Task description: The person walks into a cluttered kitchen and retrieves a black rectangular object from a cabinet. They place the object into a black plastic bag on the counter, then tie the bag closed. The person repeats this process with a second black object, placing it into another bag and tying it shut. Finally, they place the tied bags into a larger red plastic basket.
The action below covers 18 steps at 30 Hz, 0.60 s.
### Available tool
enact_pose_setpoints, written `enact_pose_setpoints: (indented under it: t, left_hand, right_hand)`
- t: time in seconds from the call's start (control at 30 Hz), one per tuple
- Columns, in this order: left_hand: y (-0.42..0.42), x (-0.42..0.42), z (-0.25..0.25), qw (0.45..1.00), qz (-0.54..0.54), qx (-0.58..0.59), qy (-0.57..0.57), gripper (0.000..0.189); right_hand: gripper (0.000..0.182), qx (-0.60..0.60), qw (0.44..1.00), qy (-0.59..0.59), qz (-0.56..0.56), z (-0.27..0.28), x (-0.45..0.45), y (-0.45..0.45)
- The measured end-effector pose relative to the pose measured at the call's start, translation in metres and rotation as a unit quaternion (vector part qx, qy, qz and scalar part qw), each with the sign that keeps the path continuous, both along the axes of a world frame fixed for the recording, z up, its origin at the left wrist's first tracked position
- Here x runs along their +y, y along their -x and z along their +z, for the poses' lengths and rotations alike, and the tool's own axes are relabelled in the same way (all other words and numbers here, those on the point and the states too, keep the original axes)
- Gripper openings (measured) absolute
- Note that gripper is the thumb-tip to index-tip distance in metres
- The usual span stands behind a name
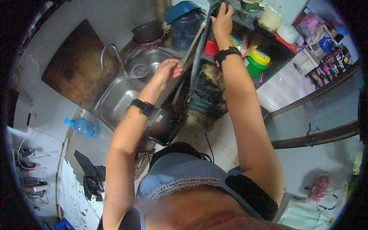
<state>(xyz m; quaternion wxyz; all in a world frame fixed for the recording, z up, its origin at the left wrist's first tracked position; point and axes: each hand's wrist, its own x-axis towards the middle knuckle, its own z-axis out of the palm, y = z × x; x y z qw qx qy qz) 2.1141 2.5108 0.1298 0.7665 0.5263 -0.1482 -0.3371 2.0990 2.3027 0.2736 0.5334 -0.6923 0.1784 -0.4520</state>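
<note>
My left hand (169, 70) is over the right side of the double steel sink (122, 97), its fingers curled at the lower end of a long, thin, pale utensil (194, 41) that slants up and away. What kind of utensil it is cannot be told. My right hand (223, 24) reaches to the top of a dark shelf unit (198, 61), its fingers over a dark object (220, 9) near the picture's upper edge; whether it grips this is unclear. A curved metal faucet (110, 49) stands behind the sink, and a clear round strainer or lid (140, 70) lies between the basins.
Beyond the sink are a dark pot (148, 32) and a blue basin (182, 11) atop a large water bottle (184, 30). The shelf holds a green tub with a yellow lid (258, 63). A blue plastic bottle (83, 127) lies on the counter at left.
</note>
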Motion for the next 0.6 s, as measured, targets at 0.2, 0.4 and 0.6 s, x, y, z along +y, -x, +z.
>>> enact_pose_setpoints:
  t: [0.2,0.4,0.6]
  left_hand:
    - [0.001,0.008,0.01,1.0,0.0,0.004,-0.006,0.017]
    - [0.007,0.057,-0.007,0.998,0.059,-0.014,0.005,0.018]
    - [0.062,0.16,-0.026,0.991,0.048,-0.114,-0.046,0.026]
  right_hand:
    - [0.057,0.105,0.884,0.368,-0.268,-0.02,-0.031,-0.014]
    - [0.074,-0.021,0.837,0.496,-0.231,-0.065,0.037,-0.02]
    - [0.062,0.015,0.833,0.552,0.034,-0.149,0.146,0.072]
